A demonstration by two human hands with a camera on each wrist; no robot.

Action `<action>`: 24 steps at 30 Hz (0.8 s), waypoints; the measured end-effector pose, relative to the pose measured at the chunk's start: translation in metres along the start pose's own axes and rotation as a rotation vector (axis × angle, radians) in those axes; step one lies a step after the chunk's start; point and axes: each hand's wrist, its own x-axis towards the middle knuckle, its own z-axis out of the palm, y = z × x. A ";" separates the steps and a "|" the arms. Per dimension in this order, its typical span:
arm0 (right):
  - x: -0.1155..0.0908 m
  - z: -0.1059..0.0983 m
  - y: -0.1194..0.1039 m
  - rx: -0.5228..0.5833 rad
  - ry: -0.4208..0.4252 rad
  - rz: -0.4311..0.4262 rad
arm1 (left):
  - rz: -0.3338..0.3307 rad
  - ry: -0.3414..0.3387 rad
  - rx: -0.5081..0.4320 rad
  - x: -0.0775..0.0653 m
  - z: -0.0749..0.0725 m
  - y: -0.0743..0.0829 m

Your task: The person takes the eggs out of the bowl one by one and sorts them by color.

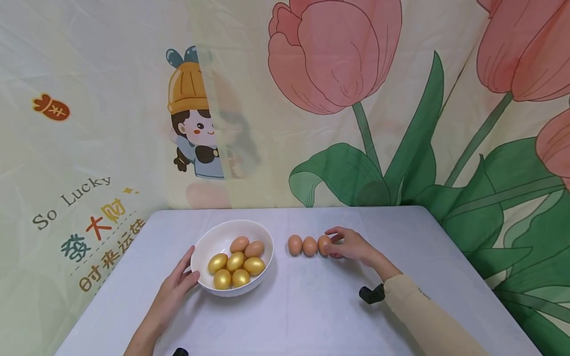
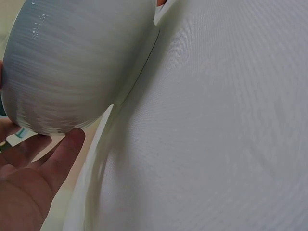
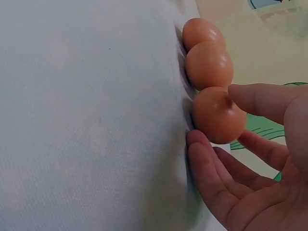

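A white bowl [image 1: 229, 292] on the left holds several golden eggs [image 1: 235, 262] and two brown eggs [image 1: 247, 245]. My left hand [image 1: 175, 284] rests against the bowl's left side, fingers spread. In the left wrist view, the fingertips [image 2: 74, 137] touch the outer wall. To the right of the bowl, three brown eggs stand side by side. My right hand [image 1: 352, 245] grips the rightmost brown egg [image 1: 323, 244] with its fingertips. In the right wrist view, fingers curve around this egg [image 3: 216, 115] on the table, close beside the middle egg [image 3: 209, 65].
A white cloth [image 1: 289, 316] covers the table. Behind it hangs a backdrop [image 1: 249, 99] printed with tulips and a cartoon figure. A black device [image 1: 371, 294] sits at my right wrist, and part of another [image 1: 180, 352] shows at the bottom edge.
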 end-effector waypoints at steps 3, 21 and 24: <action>-0.003 -0.003 -0.001 -0.040 -0.003 -0.024 | 0.000 0.000 -0.001 0.000 0.000 0.000; -0.029 -0.020 -0.054 -0.204 0.119 -0.290 | -0.022 -0.008 0.001 -0.001 0.000 0.001; -0.033 -0.015 -0.065 -0.172 0.119 -0.327 | -0.024 -0.001 0.011 0.000 0.000 0.000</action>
